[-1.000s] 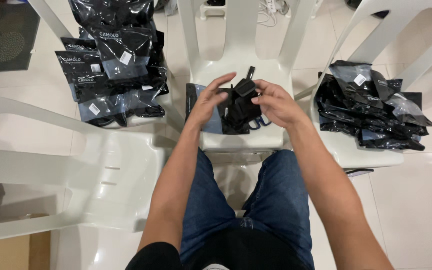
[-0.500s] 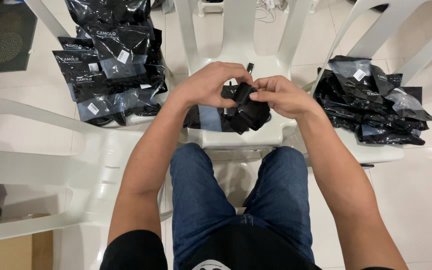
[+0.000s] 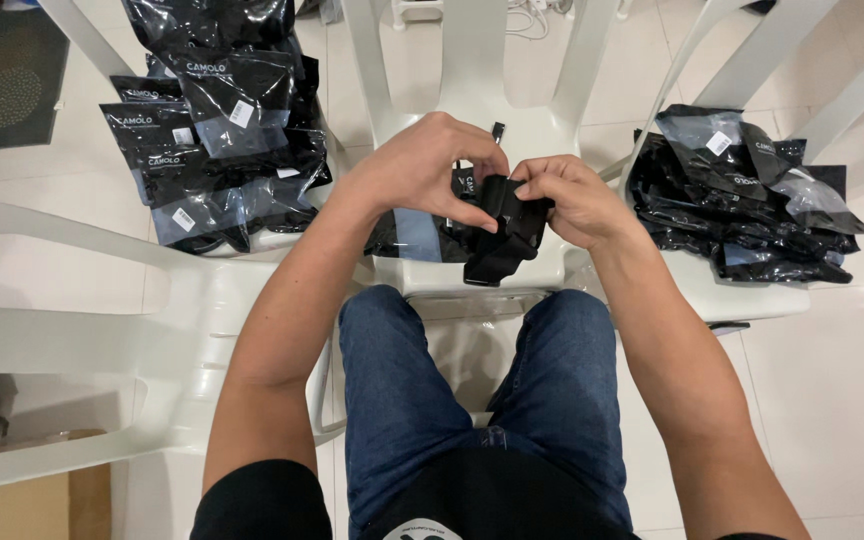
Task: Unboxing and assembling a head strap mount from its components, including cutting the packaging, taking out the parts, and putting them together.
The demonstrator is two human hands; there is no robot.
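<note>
**Desk:** What does the head view show?

**Photographer:** A seated person in blue jeans (image 3: 472,400) works over the seat of a white plastic chair (image 3: 472,100). Both hands are curled around a small black fabric strap bundle (image 3: 507,225), held just above the front of the seat. The left hand (image 3: 422,165) has its fingers closed over the top left of the bundle; the right hand (image 3: 567,200) pinches its right edge between thumb and fingertips. Neither hand is spread open.

**Desk:** How would the bundle handle?

**Photographer:** Light and soft, by the look of it. The webbing droops where it is not held, with a loose end hanging toward the seat's front edge. It looks matte and woven, so probably not slippery. A hold on the folded middle seems best, since the free ends would only flop.

**Desk:** Anything under it?

**Photographer:** A flat plastic pouch (image 3: 417,235), black with a pale blue panel, lies on the seat below the left hand. It is glossy and thin, likely slick and crinkly.

**Desk:** And the surroundings?

**Photographer:** To the left, a stack of sealed black pouches (image 3: 217,130) rests on a second white chair, each shiny and carrying a small white label. To the right, a looser heap of black pouches (image 3: 742,200) sits on a third chair, some crumpled. The floor (image 3: 832,380) is pale glossy tile. A brown cardboard box (image 3: 32,505) shows at the lower left corner.
</note>
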